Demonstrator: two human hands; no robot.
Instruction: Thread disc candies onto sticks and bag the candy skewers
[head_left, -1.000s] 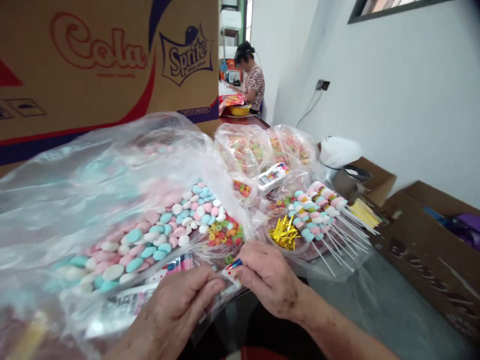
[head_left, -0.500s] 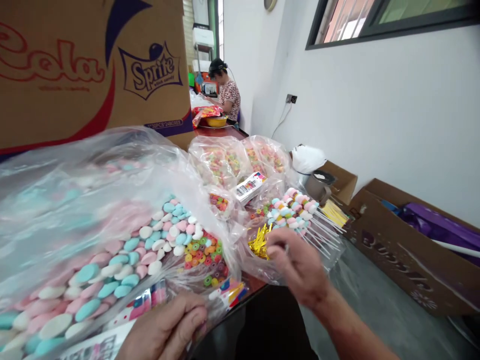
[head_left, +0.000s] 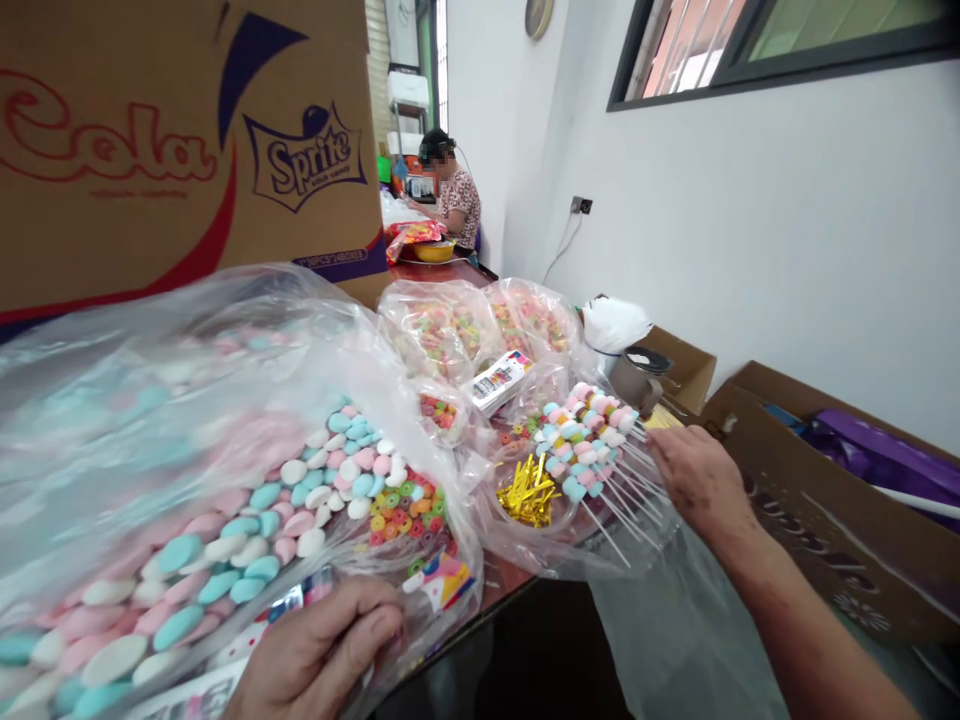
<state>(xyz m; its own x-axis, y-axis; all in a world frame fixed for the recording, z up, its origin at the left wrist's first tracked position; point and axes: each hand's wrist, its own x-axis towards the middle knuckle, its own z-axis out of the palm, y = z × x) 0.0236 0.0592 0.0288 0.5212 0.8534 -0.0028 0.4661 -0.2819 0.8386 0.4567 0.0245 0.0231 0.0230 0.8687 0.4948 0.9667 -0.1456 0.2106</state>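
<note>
My left hand (head_left: 322, 650) is at the bottom edge, fingers closed on the near edge of a clear plastic packet (head_left: 442, 580) with a colourful printed card. Above it lies a big clear bag of pink, blue and white marshmallow candies (head_left: 247, 530) with ring candies (head_left: 405, 505) at its end. My right hand (head_left: 697, 470) is stretched out to the right, at the white stick ends of a pile of marshmallow skewers (head_left: 589, 435) lying in a clear bag. Its fingers curl downward and are mostly hidden. Gold twist ties (head_left: 529, 490) lie just left of the skewers.
A large Cola/Sprite cardboard box (head_left: 187, 140) stands behind the bags. Further bags of ring candies (head_left: 442, 335) and a metal cup (head_left: 637, 375) sit farther back. Open cardboard boxes (head_left: 825, 520) stand on the right. Another person (head_left: 454, 195) sits at the far end.
My right hand left the packet, passed over the gold twist ties and moved right to the skewer stick ends. My left hand kept hold of the packet. The view swung right.
</note>
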